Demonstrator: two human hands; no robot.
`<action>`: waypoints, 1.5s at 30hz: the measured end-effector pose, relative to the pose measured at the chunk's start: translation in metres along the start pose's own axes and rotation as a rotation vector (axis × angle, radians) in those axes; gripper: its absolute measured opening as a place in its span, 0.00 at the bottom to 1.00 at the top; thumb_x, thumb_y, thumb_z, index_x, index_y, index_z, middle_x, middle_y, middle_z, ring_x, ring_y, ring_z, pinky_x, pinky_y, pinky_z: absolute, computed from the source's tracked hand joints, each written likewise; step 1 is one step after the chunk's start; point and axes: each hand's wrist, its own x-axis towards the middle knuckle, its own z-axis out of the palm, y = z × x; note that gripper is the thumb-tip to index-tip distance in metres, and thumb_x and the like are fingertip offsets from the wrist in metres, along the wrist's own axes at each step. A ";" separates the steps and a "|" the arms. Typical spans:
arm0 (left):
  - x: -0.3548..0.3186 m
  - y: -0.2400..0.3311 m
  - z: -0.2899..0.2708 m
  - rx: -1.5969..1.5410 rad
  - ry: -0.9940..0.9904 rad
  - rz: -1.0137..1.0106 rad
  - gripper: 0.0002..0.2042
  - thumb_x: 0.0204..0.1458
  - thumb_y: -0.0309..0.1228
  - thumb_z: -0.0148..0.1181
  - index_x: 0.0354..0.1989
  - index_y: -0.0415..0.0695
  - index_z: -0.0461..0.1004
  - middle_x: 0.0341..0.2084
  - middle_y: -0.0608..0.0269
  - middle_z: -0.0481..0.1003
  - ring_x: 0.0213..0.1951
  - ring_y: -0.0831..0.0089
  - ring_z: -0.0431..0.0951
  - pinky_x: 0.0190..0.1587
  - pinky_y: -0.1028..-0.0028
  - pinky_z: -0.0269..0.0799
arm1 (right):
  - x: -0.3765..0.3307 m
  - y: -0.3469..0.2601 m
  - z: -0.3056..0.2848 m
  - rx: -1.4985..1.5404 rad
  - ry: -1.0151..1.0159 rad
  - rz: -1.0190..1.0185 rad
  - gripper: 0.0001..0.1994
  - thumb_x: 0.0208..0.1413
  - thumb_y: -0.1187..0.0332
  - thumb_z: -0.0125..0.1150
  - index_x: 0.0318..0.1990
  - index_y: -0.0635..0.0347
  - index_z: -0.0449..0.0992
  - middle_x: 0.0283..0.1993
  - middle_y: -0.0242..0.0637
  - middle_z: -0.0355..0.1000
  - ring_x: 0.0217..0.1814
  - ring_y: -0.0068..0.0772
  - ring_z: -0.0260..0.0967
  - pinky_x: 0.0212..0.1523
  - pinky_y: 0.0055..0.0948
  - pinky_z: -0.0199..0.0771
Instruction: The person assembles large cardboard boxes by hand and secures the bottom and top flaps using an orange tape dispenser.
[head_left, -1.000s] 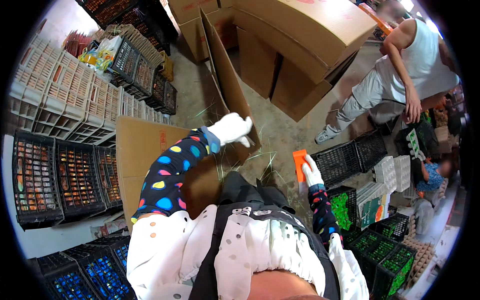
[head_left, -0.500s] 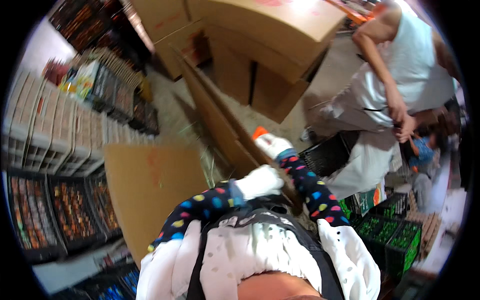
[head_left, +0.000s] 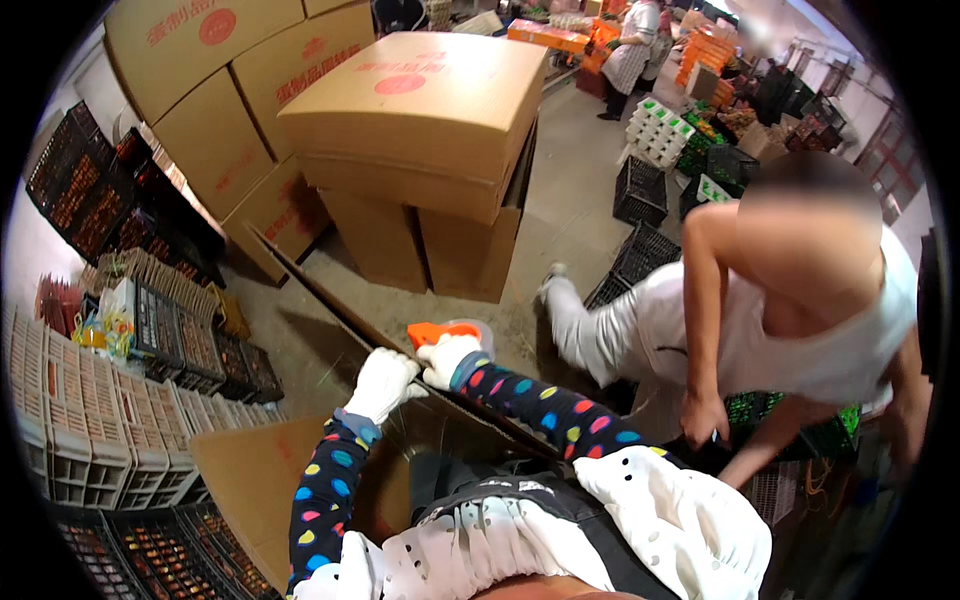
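My left hand (head_left: 382, 388), in a white glove, closes over the upper edge of a brown cardboard carton (head_left: 430, 428) in front of my body. Close beside it, my right hand (head_left: 446, 360), also gloved, grips an orange tape dispenser (head_left: 430, 334) with a pale roll at its far side. The dispenser is at the carton's edge; whether tape is stuck there I cannot tell. One wide cardboard flap (head_left: 245, 450) spreads out at the left. Both forearms wear dark sleeves with coloured dots.
Large closed cartons (head_left: 415, 130) are stacked ahead. Grey plastic crates (head_left: 75, 410) and black crates (head_left: 170, 340) line the left. At the right a co-worker (head_left: 800, 300) bends over crates. Black baskets (head_left: 640, 190) stand on the floor beyond.
My hands have moved left and farther out along the carton's edge, the tape dispenser with them. The co-worker has bent down, arms lowered. The view has shifted to show more of the room.
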 end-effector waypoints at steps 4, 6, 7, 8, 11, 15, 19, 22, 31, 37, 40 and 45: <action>-0.002 0.004 0.008 0.035 -0.062 -0.007 0.18 0.44 0.51 0.70 0.23 0.48 0.81 0.18 0.56 0.78 0.26 0.55 0.81 0.34 0.58 0.74 | -0.008 0.008 0.004 -0.032 0.044 0.019 0.18 0.58 0.47 0.56 0.48 0.46 0.77 0.43 0.50 0.77 0.43 0.54 0.78 0.42 0.55 0.76; -0.020 0.010 0.003 -0.021 -0.098 -0.019 0.18 0.47 0.51 0.68 0.23 0.48 0.80 0.17 0.54 0.77 0.25 0.54 0.80 0.31 0.57 0.74 | -0.013 0.030 0.004 -0.008 0.080 0.026 0.19 0.59 0.47 0.55 0.50 0.45 0.78 0.44 0.51 0.77 0.44 0.54 0.78 0.44 0.55 0.76; -0.031 0.015 -0.001 -0.062 -0.108 -0.042 0.18 0.48 0.51 0.67 0.23 0.48 0.80 0.17 0.53 0.77 0.24 0.53 0.80 0.30 0.56 0.74 | -0.018 0.043 0.005 0.007 0.095 0.048 0.19 0.59 0.47 0.54 0.51 0.44 0.78 0.44 0.51 0.77 0.44 0.54 0.78 0.44 0.55 0.76; -0.044 0.020 -0.011 -0.072 -0.096 -0.040 0.18 0.50 0.50 0.66 0.22 0.47 0.79 0.17 0.52 0.76 0.24 0.52 0.80 0.29 0.55 0.75 | -0.021 0.049 0.002 0.023 0.098 0.061 0.20 0.59 0.47 0.54 0.53 0.43 0.78 0.45 0.52 0.77 0.45 0.54 0.78 0.45 0.55 0.75; -0.055 0.050 -0.033 -0.061 -0.128 0.022 0.18 0.54 0.51 0.62 0.28 0.47 0.78 0.20 0.53 0.77 0.28 0.53 0.81 0.33 0.57 0.75 | -0.038 0.072 -0.011 0.006 0.085 0.109 0.20 0.61 0.48 0.52 0.54 0.43 0.78 0.45 0.53 0.77 0.45 0.54 0.77 0.45 0.54 0.75; -0.052 0.074 -0.064 -0.034 -0.215 0.094 0.19 0.51 0.52 0.64 0.38 0.48 0.78 0.26 0.56 0.79 0.34 0.55 0.81 0.39 0.59 0.75 | -0.052 0.081 -0.021 -0.021 0.125 0.121 0.20 0.61 0.48 0.52 0.54 0.42 0.77 0.44 0.52 0.76 0.43 0.55 0.77 0.43 0.53 0.75; -0.040 0.063 -0.064 0.006 -0.131 0.116 0.24 0.45 0.50 0.70 0.43 0.45 0.77 0.34 0.58 0.79 0.40 0.58 0.79 0.42 0.60 0.74 | -0.048 0.078 -0.023 -0.050 0.161 0.097 0.17 0.61 0.49 0.53 0.50 0.43 0.79 0.43 0.52 0.76 0.41 0.53 0.77 0.42 0.53 0.75; -0.023 0.032 -0.046 0.142 -0.034 0.082 0.18 0.36 0.45 0.73 0.30 0.48 0.75 0.27 0.61 0.77 0.39 0.61 0.77 0.41 0.62 0.72 | -0.037 0.083 -0.014 -0.028 0.196 0.109 0.16 0.60 0.49 0.54 0.49 0.43 0.79 0.42 0.51 0.76 0.41 0.53 0.78 0.42 0.54 0.75; -0.025 0.024 -0.040 0.062 -0.110 0.306 0.12 0.44 0.45 0.65 0.25 0.50 0.76 0.23 0.61 0.77 0.36 0.62 0.79 0.55 0.62 0.70 | -0.017 0.154 -0.037 0.035 0.297 0.253 0.17 0.59 0.49 0.54 0.47 0.44 0.81 0.42 0.49 0.78 0.41 0.50 0.79 0.40 0.53 0.76; -0.017 0.077 -0.043 -0.225 -0.213 0.357 0.17 0.53 0.51 0.61 0.32 0.49 0.79 0.27 0.60 0.79 0.35 0.61 0.81 0.41 0.63 0.73 | 0.016 0.177 -0.069 -0.066 0.402 0.174 0.14 0.56 0.50 0.58 0.44 0.43 0.82 0.40 0.46 0.78 0.39 0.49 0.78 0.39 0.50 0.76; -0.012 0.080 -0.007 -0.276 -0.216 0.283 0.18 0.54 0.52 0.60 0.33 0.48 0.80 0.27 0.57 0.79 0.35 0.58 0.81 0.39 0.61 0.74 | 0.028 0.170 -0.060 -0.090 0.287 0.115 0.17 0.57 0.49 0.58 0.46 0.44 0.81 0.40 0.45 0.79 0.43 0.48 0.78 0.41 0.50 0.76; 0.026 0.076 0.013 -0.266 -0.178 0.310 0.22 0.53 0.55 0.61 0.27 0.47 0.80 0.22 0.57 0.77 0.28 0.57 0.80 0.29 0.60 0.74 | 0.020 0.177 -0.053 0.029 0.196 0.205 0.23 0.55 0.42 0.61 0.49 0.46 0.81 0.38 0.47 0.80 0.42 0.51 0.79 0.42 0.51 0.77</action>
